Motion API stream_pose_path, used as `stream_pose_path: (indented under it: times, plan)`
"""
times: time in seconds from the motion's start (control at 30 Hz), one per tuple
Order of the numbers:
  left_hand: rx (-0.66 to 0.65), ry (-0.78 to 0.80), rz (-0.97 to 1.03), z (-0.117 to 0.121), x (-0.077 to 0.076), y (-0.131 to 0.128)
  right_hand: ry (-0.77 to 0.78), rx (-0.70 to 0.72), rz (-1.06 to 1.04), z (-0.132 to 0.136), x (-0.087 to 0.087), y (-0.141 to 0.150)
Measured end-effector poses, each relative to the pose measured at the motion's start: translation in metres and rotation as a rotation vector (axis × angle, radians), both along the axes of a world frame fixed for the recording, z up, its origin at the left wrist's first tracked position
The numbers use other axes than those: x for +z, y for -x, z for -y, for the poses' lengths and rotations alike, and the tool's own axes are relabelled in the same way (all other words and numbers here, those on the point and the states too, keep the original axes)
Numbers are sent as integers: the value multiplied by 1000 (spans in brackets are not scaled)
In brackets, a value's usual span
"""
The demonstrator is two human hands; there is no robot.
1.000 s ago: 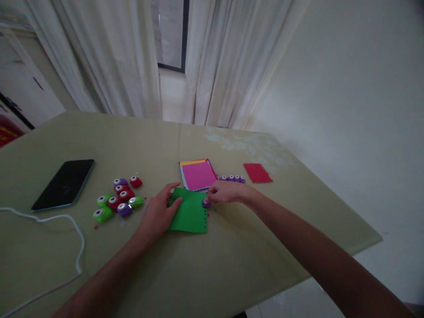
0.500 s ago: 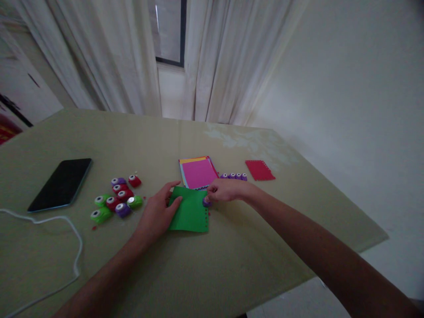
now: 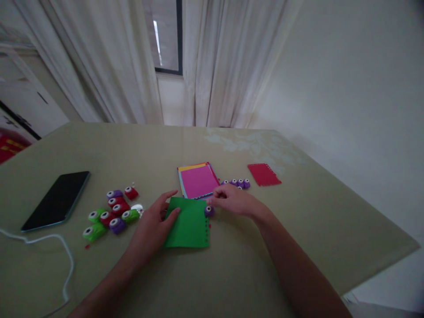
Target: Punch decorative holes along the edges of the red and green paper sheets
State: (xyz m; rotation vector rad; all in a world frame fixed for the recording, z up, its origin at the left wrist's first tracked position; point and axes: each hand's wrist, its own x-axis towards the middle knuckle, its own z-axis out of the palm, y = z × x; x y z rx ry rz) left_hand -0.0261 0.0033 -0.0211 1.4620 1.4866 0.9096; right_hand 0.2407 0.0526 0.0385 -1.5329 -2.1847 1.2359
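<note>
A green paper sheet [image 3: 188, 223] with small holes along its right edge is held by my left hand [image 3: 159, 218], thumb on top and fingers at its left side. A small purple paper punch [image 3: 209, 211] sits on the sheet's right edge, near the upper corner. Just above and right of this punch is my right hand [image 3: 232, 199], its fingers curled and pinched together. Whether the fingertips hold or touch anything is hidden. Small red scraps lie by the sheet's right edge.
Behind the green sheet lies a stack of coloured sheets [image 3: 198, 180], pink on top. Several purple punches [image 3: 240, 183] and a red perforated sheet [image 3: 264, 174] are to the right. At left are red, green and purple punches [image 3: 115, 210], a black tablet [image 3: 58, 198] and a white cable [image 3: 68, 265].
My right hand has come up off the purple punch, leaving it at the sheet's edge. My left hand keeps its hold on the green sheet. The view has tilted slightly.
</note>
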Motion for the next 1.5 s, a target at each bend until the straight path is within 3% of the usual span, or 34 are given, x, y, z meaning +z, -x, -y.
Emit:
stream_pose_path:
  times: [0.13, 0.23, 0.37, 0.5, 0.7, 1.0, 1.07, 1.17, 1.3, 1.5]
  plan:
    - [14, 45, 44, 2, 3, -1, -34, 31, -97, 9, -10, -6]
    - [33, 73, 55, 3, 4, 0, -98, 104, -54, 12, -14, -10]
    - [67, 71, 26, 5, 7, 3, -224, 102, 76, 16, -11, -15]
    - [96, 62, 37, 11, 20, 0, -340, 60, 260, 23, -5, -18]
    - [191, 112, 286, 25, 43, -12, -427, -28, 422, 23, -4, -20]
    - [188, 108, 410, 28, 43, -3, -416, -264, 502, 16, -6, -24]
    - [188, 87, 426, 28, 43, -1, -456, -296, 410, 17, -2, -22]
    - [186, 51, 432, 27, 41, 0, -465, -218, 37, 21, 4, -13]
    - [204, 7, 433, 25, 43, -2, -257, -3, -452, 31, 3, 3]
    - [178, 52, 479, 25, 47, -2, -80, -80, -729, 39, -9, 9]
